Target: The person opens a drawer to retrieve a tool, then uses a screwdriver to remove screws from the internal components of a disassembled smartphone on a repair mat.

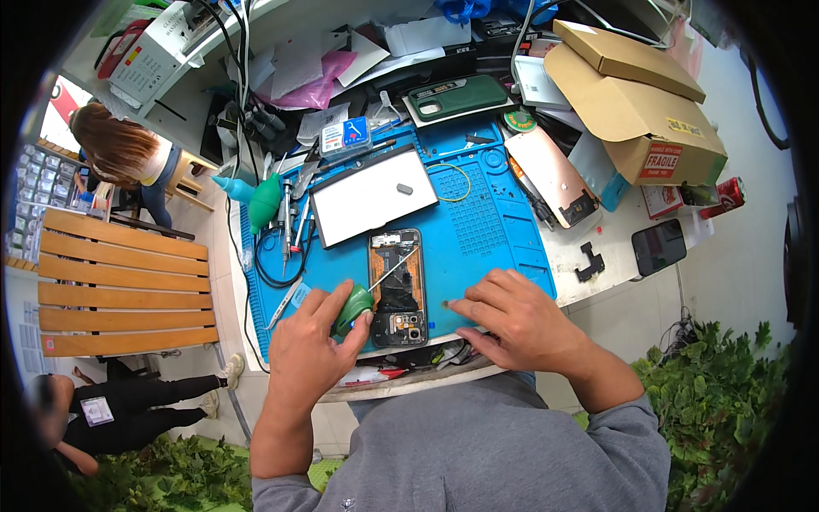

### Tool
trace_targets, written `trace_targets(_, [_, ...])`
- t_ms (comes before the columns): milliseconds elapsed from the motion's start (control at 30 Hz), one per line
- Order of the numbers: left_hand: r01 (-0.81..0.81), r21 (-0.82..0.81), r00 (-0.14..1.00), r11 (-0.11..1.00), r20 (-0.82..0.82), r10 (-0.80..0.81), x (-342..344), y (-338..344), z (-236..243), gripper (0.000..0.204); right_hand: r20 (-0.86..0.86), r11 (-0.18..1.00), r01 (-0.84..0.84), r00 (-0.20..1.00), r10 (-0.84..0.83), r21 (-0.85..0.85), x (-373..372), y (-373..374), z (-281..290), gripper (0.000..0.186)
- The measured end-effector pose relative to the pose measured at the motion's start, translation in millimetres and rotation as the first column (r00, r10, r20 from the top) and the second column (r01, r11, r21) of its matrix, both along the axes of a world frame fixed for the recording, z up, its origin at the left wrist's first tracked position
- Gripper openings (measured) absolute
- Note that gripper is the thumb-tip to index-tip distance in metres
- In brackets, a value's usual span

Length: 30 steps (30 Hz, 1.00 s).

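Observation:
An opened smartphone lies on the blue repair mat, its back off and its inner parts and camera block showing. My left hand is closed round a green, rounded tool at the phone's left side. From this tool a thin, pale shaft slants up across the phone's open body; its tip seems to reach the right part of the frame, though contact cannot be told. To the right of the phone, my right hand rests low over the mat, thumb and fingers apart, with nothing visible in them.
Beyond the phone lies a white tray holding a small grey piece. Screwdrivers and a green blower stand at left. A pinkish phone back panel, a black phone and a cardboard box are at right.

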<state>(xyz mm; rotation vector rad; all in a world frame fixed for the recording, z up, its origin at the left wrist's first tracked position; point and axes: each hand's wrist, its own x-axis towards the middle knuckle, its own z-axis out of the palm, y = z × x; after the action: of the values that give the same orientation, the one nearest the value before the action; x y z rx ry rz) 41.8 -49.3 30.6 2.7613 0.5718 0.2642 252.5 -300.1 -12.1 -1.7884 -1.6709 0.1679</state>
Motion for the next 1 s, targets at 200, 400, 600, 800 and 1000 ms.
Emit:
trace_targets(200, [0.004, 0.014, 1.0, 1.0, 0.024, -0.004, 1.2, 0.5, -3.0, 0.045, 0.008, 1.0, 0.009, 1.0, -0.009, -0.004, 1.1, 1.8, 1.1, 0.038])
trace_targets(400, [0.012, 0.019, 1.0, 1.0, 0.017, -0.012, 1.8, 0.0, -0.6, 0.045, 0.005, 1.0, 0.003, 1.0, -0.003, -0.007, 0.9, 5.1, -1.1, 0.037])
trace_targets(600, [-0.043, -0.049, 0.999, 0.998, 0.008, 0.043, 4.7, -2.9, -0.9, 0.044, 0.027, 1.0, 0.005, 1.0, -0.004, -0.019, 3.0, 5.8, 0.0, 0.037])
trace_targets(800, [-0.038, -0.046, 0.999, 0.998, 0.014, 0.038, 9.0, -1.9, 0.0, 0.044, 0.043, 0.999, 0.014, 0.999, -0.013, -0.042, 2.7, 9.0, 1.3, 0.04])
trace_targets(1000, [-0.057, -0.06, 0.998, 0.997, 0.004, 0.058, 6.0, -4.4, 1.1, 0.043, 0.047, 0.999, 0.023, 0.999, -0.022, -0.032, 2.7, 9.3, 2.3, 0.04])
